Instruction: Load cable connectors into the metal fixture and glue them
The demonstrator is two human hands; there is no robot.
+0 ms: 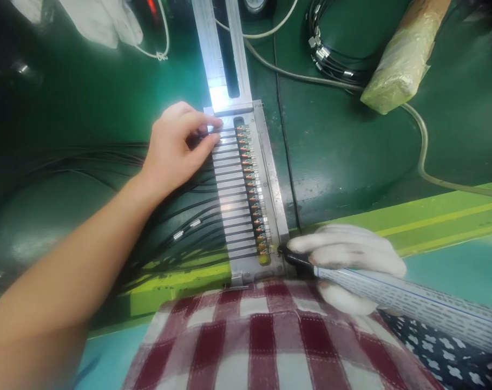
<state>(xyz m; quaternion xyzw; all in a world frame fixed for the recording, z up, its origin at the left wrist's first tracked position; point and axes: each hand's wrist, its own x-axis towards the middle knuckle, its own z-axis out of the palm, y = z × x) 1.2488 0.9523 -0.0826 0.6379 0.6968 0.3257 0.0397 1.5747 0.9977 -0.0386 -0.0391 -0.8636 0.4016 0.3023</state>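
My left hand is bare. Its thumb and forefinger close on a black cable at the far end of a metal fixture. Several black cables lie side by side across this fixture, their stripped ends and small metal connectors lined up over a dark slot. Wearing a white glove, my right hand grips a white printed tube with a black nozzle. The nozzle tip is beside the connectors at the near end; whether it touches one I cannot tell.
A slotted metal bar extends beyond the fixture. Coiled black cables and a plastic-wrapped block lie at the back right. White gloves rest back left. A grey cord crosses the green table.
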